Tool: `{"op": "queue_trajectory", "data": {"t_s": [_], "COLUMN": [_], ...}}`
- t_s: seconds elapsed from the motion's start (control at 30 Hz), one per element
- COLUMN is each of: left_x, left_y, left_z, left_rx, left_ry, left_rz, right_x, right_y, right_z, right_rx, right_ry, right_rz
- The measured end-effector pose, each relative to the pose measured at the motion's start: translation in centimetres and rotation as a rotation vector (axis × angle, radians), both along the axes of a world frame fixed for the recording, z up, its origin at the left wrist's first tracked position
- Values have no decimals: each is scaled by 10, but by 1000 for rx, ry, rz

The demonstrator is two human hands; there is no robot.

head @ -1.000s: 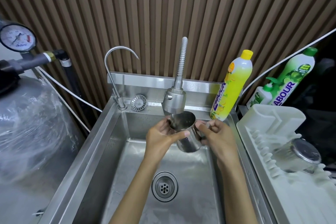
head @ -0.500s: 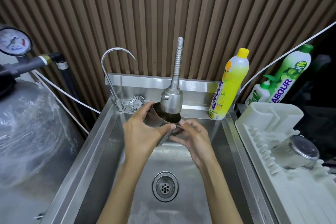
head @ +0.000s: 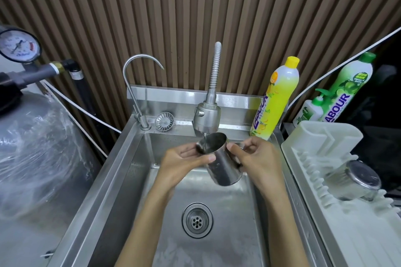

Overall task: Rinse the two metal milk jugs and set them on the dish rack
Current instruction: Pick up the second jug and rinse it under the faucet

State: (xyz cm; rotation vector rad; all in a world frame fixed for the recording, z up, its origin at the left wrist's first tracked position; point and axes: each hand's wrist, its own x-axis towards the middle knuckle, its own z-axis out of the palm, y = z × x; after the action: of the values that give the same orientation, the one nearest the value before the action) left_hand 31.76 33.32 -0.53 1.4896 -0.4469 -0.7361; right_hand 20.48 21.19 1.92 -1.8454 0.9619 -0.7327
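Observation:
A metal milk jug (head: 223, 167) is held over the sink (head: 121, 169), tilted with its mouth toward the spray tap (head: 207, 118) just above it. My left hand (head: 182, 163) grips the jug near its rim, thumb across the front. My right hand (head: 258, 159) holds the jug's right side, fingers curled at its handle. A second metal jug (head: 353, 180) lies on its side on the white dish rack (head: 321, 141) at the right.
A thin gooseneck tap (head: 138, 84) and a strainer (head: 164, 121) stand at the sink's back left. A yellow soap bottle (head: 275, 97) and a green one (head: 345, 93) stand behind the rack. The drain (head: 197, 220) lies below my arms. A wrapped tank (head: 32, 154) fills the left.
The jug has moved from up against the spray head to lower and to the right, tilted with its mouth up. My hands moved right with it.

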Motion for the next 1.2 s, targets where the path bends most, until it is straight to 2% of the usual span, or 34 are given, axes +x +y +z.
{"op": "queue_trajectory", "data": {"t_s": [0.1, 0.2, 0.43, 0.53, 0.63, 0.77, 0.83, 0.93, 1.0, 1.2], "left_x": [-4, -9, -6, 0, -1, 3, 15, 27, 28, 35], "left_y": [-12, -19, -18, -10, -2, 6, 9, 11, 9, -7], "left_z": [-8, -7, 19, 21, 21, 17, 10, -8, -22, -48], "left_rx": [-141, -244, -295, -203, -89, 74, 119, 93, 92, 45], "left_ry": [115, 122, -128, -283, -412, -443, -301, 5, 125, 282], "left_rz": [24, 64, 175, 210, 290, 273, 190, 87, 44, -28], "right_x": [-1, 3, 22, 27, 29, 25, 27, 36, 43, 55], "right_y": [4, 2, 1, 8, 13, 16, 17, 19, 23, 30], "right_z": [4, -2, -29, -37, -40, -36, -32, -25, -18, -13], "right_rx": [-48, 71, 650, 803, 811, 694, 583, 142, -96, -401], "right_ry": [-73, -250, -704, -715, -603, -380, -267, 33, 208, 379], "right_rz": [-7, 41, 196, 271, 283, 220, 145, 33, 48, 152]}}
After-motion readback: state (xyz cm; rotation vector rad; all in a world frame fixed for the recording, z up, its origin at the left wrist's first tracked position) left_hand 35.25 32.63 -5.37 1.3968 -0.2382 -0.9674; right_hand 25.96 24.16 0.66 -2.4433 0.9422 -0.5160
